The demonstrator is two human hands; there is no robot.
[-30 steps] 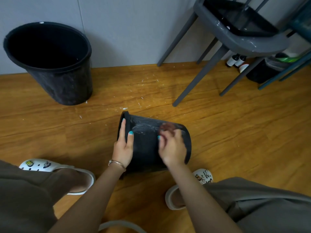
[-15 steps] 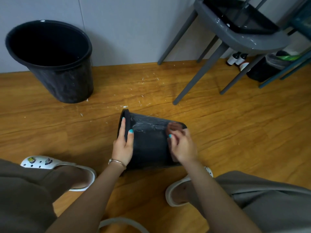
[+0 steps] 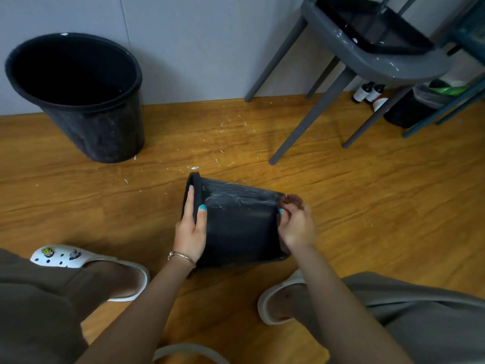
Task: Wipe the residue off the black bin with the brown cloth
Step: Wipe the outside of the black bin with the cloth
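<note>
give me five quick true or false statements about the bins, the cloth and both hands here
1. The black bin being wiped lies on its side on the wooden floor. True.
2. The left hand holds the brown cloth. False: the brown cloth is in the right hand; the left hand holds the bin's rim.
3. White residue shows on the bin's upper side. True.
4. The second bin by the wall also lies on its side. False: it stands with its mouth up.
5. The cloth is at the rim end. False: it is at the base end.
</note>
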